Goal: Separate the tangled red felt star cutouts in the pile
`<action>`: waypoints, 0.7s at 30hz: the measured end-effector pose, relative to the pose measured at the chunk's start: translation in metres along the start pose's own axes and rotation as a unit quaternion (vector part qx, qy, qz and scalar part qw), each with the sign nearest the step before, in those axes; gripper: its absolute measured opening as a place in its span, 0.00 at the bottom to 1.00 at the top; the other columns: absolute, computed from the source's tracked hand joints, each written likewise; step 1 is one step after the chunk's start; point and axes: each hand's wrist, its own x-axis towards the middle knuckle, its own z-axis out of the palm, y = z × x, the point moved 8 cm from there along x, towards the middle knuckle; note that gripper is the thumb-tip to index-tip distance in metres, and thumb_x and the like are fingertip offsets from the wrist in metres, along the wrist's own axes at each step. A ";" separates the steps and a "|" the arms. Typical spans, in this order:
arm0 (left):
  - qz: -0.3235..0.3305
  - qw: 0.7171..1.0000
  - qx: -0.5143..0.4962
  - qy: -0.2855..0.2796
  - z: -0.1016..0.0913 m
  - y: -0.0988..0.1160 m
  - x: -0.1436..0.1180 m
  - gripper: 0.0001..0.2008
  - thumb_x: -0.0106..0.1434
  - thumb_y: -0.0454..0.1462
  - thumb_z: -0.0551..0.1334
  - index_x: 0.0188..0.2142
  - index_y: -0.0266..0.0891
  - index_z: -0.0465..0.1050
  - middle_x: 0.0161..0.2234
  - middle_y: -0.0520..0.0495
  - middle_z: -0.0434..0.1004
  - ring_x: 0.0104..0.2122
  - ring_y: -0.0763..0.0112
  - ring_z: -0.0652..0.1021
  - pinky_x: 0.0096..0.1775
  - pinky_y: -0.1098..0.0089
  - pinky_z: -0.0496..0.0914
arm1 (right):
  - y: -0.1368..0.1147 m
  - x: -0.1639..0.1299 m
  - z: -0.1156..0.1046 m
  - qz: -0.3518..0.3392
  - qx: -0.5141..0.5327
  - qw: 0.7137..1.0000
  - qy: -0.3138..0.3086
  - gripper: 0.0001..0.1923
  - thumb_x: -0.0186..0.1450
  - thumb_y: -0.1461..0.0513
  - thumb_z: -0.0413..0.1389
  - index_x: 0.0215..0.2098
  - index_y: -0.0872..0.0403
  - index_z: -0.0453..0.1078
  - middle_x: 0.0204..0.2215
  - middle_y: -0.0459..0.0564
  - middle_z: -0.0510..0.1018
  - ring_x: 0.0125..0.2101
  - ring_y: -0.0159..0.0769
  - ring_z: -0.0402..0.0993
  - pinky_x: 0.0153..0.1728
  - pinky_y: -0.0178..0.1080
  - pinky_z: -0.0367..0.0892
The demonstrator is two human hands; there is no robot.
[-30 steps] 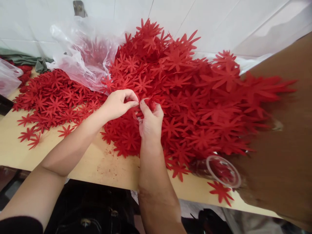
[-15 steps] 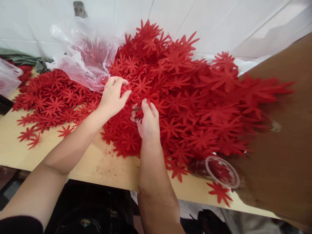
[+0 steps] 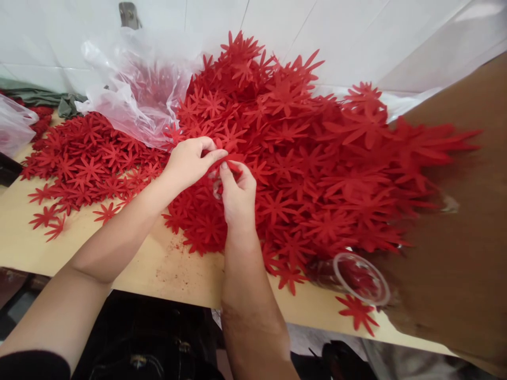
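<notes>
A large heap of red star-shaped fabric flowers (image 3: 309, 174) covers the middle of the table, with long narrow petals pointing every way. Over its left front part my two hands meet. My left hand (image 3: 192, 161) is closed in a pinch on a red fabric flower (image 3: 233, 157). My right hand (image 3: 240, 192), thumb uppermost, grips the same flower from below. Its curled fingers are partly hidden, and the red of the heap behind blends with the held piece. A smaller pile of the same flowers (image 3: 87, 163) lies to the left of my left hand.
A crumpled clear plastic bag (image 3: 130, 105) rests against the tiled wall between the piles. On the right, a clear plastic cup (image 3: 336, 272) lies on its side by a brown cardboard panel (image 3: 455, 264). Loose flowers sit along the front edge of the wooden table (image 3: 186, 274).
My left hand has moved right and slightly down, from open above the heap to a pinch on the flower at my right hand. My right hand has shifted only slightly.
</notes>
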 end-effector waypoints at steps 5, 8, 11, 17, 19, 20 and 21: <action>-0.011 0.999 -0.002 0.033 -0.005 -0.006 0.002 0.21 0.53 0.50 0.61 0.18 0.38 0.57 0.18 0.56 0.58 0.21 0.79 0.59 0.26 0.72 0.56 | -0.006 0.000 -0.003 -0.021 0.031 0.999 0.016 0.16 0.48 0.54 0.62 0.30 0.51 0.64 0.18 0.34 0.68 0.12 0.18 0.60 0.12 0.26 0.55; -0.009 0.999 -0.050 -0.011 0.002 -0.003 0.002 0.25 0.54 0.53 0.59 0.16 0.39 0.51 0.17 0.56 0.51 0.20 0.80 0.57 0.25 0.72 0.54 | -0.004 0.000 -0.004 -0.012 0.040 0.999 0.013 0.17 0.47 0.55 0.63 0.27 0.52 0.62 0.18 0.34 0.68 0.13 0.18 0.61 0.13 0.26 0.56; -0.016 0.996 -0.085 -0.018 0.002 -0.003 0.001 0.26 0.57 0.54 0.55 0.16 0.39 0.49 0.17 0.55 0.48 0.21 0.79 0.58 0.25 0.71 0.54 | -0.006 0.000 -0.003 -0.027 0.040 0.999 -0.001 0.14 0.49 0.56 0.62 0.25 0.53 0.62 0.15 0.34 0.66 0.13 0.18 0.60 0.14 0.25 0.56; -0.029 0.997 -0.063 0.041 -0.006 -0.019 0.008 0.24 0.58 0.54 0.54 0.18 0.39 0.54 0.18 0.54 0.54 0.25 0.75 0.65 0.28 0.71 0.60 | -0.008 0.002 -0.013 -0.035 0.055 0.996 0.056 0.13 0.50 0.56 0.61 0.25 0.54 0.63 0.16 0.35 0.67 0.14 0.18 0.60 0.14 0.26 0.55; -0.026 0.995 -0.044 0.085 -0.013 -0.026 0.011 0.21 0.59 0.52 0.55 0.21 0.39 0.60 0.20 0.52 0.61 0.28 0.73 0.68 0.32 0.70 0.63 | -0.008 0.003 -0.019 -0.032 0.068 0.994 0.082 0.14 0.49 0.56 0.62 0.24 0.54 0.61 0.15 0.35 0.66 0.13 0.18 0.59 0.13 0.25 0.53; -0.019 0.994 -0.031 0.103 -0.016 -0.028 0.012 0.19 0.58 0.51 0.56 0.25 0.38 0.63 0.24 0.51 0.65 0.31 0.72 0.70 0.35 0.69 0.64 | -0.009 0.004 -0.021 -0.032 0.072 0.993 0.087 0.15 0.49 0.55 0.61 0.24 0.53 0.61 0.15 0.35 0.65 0.13 0.18 0.59 0.13 0.25 0.53; -0.009 0.993 -0.017 0.116 -0.019 -0.028 0.012 0.17 0.57 0.51 0.58 0.29 0.38 0.66 0.28 0.50 0.69 0.35 0.71 0.71 0.38 0.68 0.65 | -0.009 0.004 -0.021 -0.034 0.072 0.993 0.086 0.16 0.50 0.54 0.61 0.23 0.53 0.60 0.15 0.35 0.64 0.13 0.18 0.58 0.13 0.26 0.52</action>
